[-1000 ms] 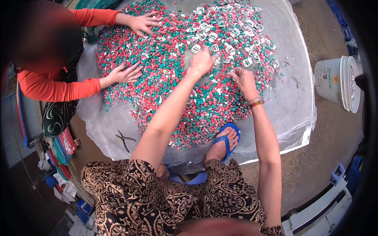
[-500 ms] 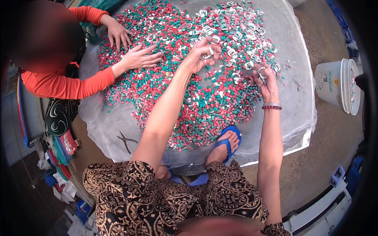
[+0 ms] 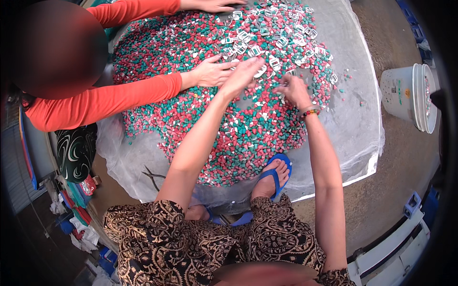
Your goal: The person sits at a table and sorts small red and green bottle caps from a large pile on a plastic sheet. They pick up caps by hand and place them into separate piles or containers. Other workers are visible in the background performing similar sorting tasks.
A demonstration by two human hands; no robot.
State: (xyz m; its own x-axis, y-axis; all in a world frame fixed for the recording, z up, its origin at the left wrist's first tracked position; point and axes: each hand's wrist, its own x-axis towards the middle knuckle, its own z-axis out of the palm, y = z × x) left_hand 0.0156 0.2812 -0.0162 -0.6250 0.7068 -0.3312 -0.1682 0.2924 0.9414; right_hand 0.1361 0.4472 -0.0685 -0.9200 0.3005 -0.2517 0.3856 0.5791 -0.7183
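A broad heap of small red, green and white cone-shaped pieces (image 3: pixel 267 128) lies on a pale sheet (image 3: pixel 346 138). Many white plastic buckles (image 3: pixel 274 63) are scattered over its far part. My left hand (image 3: pixel 241 78) is over the heap with its fingers stretched out, right by a white buckle (image 3: pixel 260 71); whether it touches that buckle is unclear. To its right, my right hand (image 3: pixel 296 91) reaches in low over the pieces, fingers bent, apart and slightly blurred. Nothing shows between them. A beaded bracelet (image 3: pixel 311 112) circles that wrist.
Across on the left, a person in orange sleeves (image 3: pixel 138 97) has one hand (image 3: pixel 210 72) on the heap close to my left hand. Pliers (image 3: pixel 152 176) lie on the sheet beside my left forearm. White buckets (image 3: pixel 403 97) stand at right. My foot in a blue flip-flop (image 3: pixel 279 174) rests at the near edge.
My right hand has moved left toward my left hand, and the white buckle in it no longer shows. My left hand's fingers have straightened. The other person's hands have shifted right and farther away.
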